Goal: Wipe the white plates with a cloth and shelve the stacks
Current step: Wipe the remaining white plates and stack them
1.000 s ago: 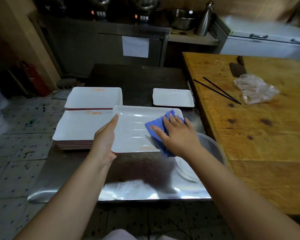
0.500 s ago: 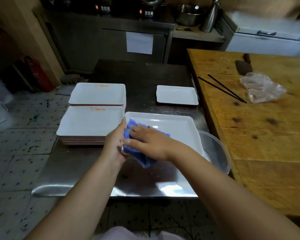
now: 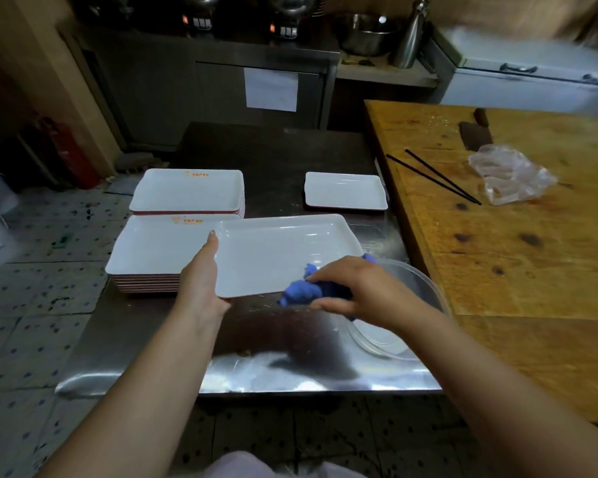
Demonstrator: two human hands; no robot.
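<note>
A white rectangular plate (image 3: pixel 277 253) is held above the steel table (image 3: pixel 290 160). My left hand (image 3: pixel 202 281) grips its left edge, thumb underneath and index finger lying along the rim. My right hand (image 3: pixel 356 288) holds a bunched blue cloth (image 3: pixel 302 293) against the plate's near right corner. Two stacks of white plates stand at the left: a near stack (image 3: pixel 152 253) and a far stack (image 3: pixel 187 191). A single smaller white plate (image 3: pixel 345 190) lies at the back right of the table.
A clear plastic bowl (image 3: pixel 411 305) sits at the table's right edge under my right wrist. To the right lies a wooden worktop (image 3: pixel 532 253) with black chopsticks (image 3: pixel 435 175), a cleaver (image 3: pixel 475 134) and a crumpled plastic bag (image 3: pixel 511 174). Counters with pots stand behind.
The cloth went from the plate's right side to its left, then back to the near right corner. My left hand kept its hold on the left edge.
</note>
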